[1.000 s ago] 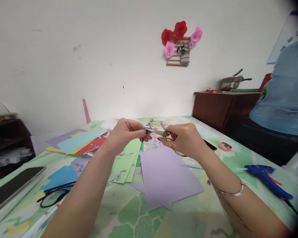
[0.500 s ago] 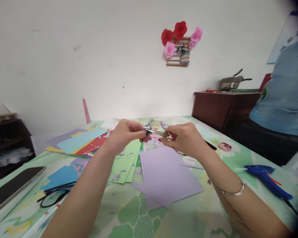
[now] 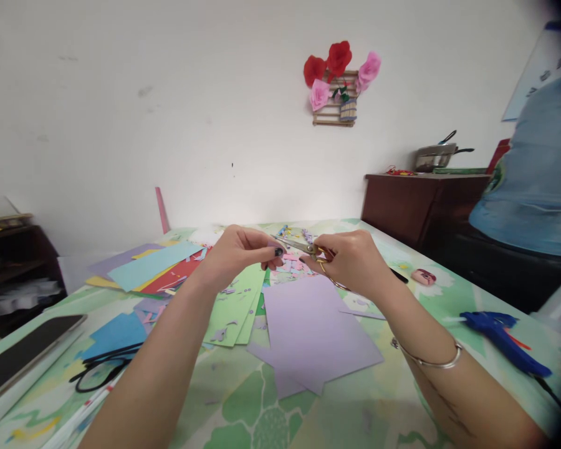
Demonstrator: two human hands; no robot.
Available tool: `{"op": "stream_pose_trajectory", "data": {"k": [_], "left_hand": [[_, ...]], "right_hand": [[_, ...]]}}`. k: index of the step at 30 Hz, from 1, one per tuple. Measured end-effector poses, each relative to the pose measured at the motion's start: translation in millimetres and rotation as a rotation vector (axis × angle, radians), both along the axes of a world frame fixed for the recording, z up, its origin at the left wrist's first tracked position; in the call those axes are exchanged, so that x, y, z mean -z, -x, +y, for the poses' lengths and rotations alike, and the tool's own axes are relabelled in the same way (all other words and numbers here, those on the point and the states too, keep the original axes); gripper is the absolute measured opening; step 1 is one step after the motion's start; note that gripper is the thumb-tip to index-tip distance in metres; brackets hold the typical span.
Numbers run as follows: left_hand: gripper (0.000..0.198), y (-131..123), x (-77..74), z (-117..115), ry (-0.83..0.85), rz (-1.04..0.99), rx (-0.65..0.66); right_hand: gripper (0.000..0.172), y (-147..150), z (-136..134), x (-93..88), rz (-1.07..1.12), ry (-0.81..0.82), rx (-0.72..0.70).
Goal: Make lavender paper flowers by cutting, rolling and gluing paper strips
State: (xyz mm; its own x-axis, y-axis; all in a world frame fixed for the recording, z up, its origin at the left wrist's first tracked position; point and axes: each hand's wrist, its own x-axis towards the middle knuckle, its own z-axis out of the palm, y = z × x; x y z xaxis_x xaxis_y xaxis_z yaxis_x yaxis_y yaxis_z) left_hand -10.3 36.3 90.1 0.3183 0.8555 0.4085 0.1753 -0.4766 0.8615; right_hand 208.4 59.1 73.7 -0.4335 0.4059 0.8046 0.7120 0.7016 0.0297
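My right hand (image 3: 348, 259) is closed round the handles of a pair of scissors (image 3: 303, 245), whose blades point left toward my other hand. My left hand (image 3: 252, 246) is pinched, thumb against the fingers, beside the blade tips; whatever it holds is too small to make out. Below both hands lie sheets of purple paper (image 3: 318, 330), overlapping one another. Green paper sheets (image 3: 236, 312) with small purple scraps on them are left of those. Behind the hands, pink and other coloured paper bits (image 3: 297, 265) are scattered over the table.
A blue glue gun (image 3: 505, 340) and a pink eraser-like object (image 3: 423, 276) lie on the right. On the left are a phone (image 3: 28, 349), black-framed glasses (image 3: 100, 371), a blue sheet (image 3: 116, 333) and stacked coloured paper (image 3: 154, 265). A dark red cabinet (image 3: 402, 206) stands behind on the right.
The scissor blades have shifted slightly and turned beside my left fingertips. Both hands stay in nearly the same place.
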Motion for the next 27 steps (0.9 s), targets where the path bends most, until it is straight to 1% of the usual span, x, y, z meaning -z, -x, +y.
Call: {"op": "stream_pose_trajectory", "data": {"k": [4,7,11,14,16,18,20,23,27], "left_hand": [[0.014,0.6,-0.6,-0.5,0.022,-0.022,-0.016],[0.014,-0.9,0.9,0.4,-0.006,-0.114,0.019],[0.013,-5.9,3.2,0.6,-0.034,-0.276,0.091],[0.016,-9.5,4.0,-0.1,-0.073,-0.367,0.148],[0.014,-11.8,4.1,-1.1,-0.089,-0.395,0.124],[0.011,-14.0,3.8,-2.5,-0.088,-0.401,0.066],[0.016,-16.2,3.0,-4.2,-0.082,-0.407,0.031],[0.02,-19.6,1.5,-6.6,-0.079,-0.437,0.0],[0.016,-24.4,1.0,-8.0,-0.092,-0.468,-0.024]], "right_hand": [[0.036,1.5,0.9,-1.7,0.156,-0.022,-0.004],[0.042,2.2,-1.0,-4.5,0.234,-0.015,0.009],[0.045,3.0,-3.4,-5.4,0.253,0.01,0.014],[0.044,4.1,-3.4,-3.5,0.254,0.022,0.011],[0.042,5.2,-3.4,-2.2,0.259,0.028,0.005],[0.04,6.6,-4.3,-1.5,0.266,0.026,-0.003],[0.039,8.2,-6.3,-1.4,0.272,0.022,-0.015],[0.038,11.2,-10.5,-0.9,0.274,0.026,-0.035],[0.035,16.1,-15.2,1.0,0.27,0.018,-0.02]]}}
